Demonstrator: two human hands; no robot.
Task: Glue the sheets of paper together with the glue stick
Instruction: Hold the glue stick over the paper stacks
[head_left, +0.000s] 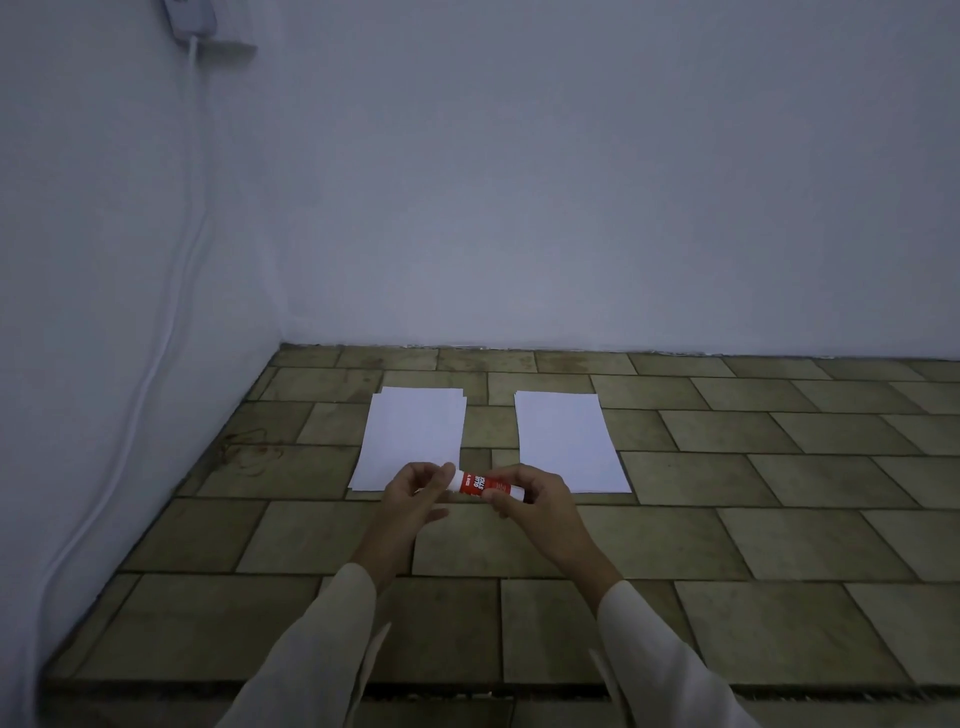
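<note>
A red and white glue stick is held level above the tiled floor, between the two paper piles. My right hand grips its red body. My left hand pinches its white end, where the cap sits; the cap itself is mostly hidden by the fingers. On the floor behind the hands lie a small stack of white sheets on the left and a white sheet on the right, with a gap of bare tile between them.
The olive tiled floor runs to a white wall at the back and another on the left. A white cable hangs from a wall socket down the left wall to the floor.
</note>
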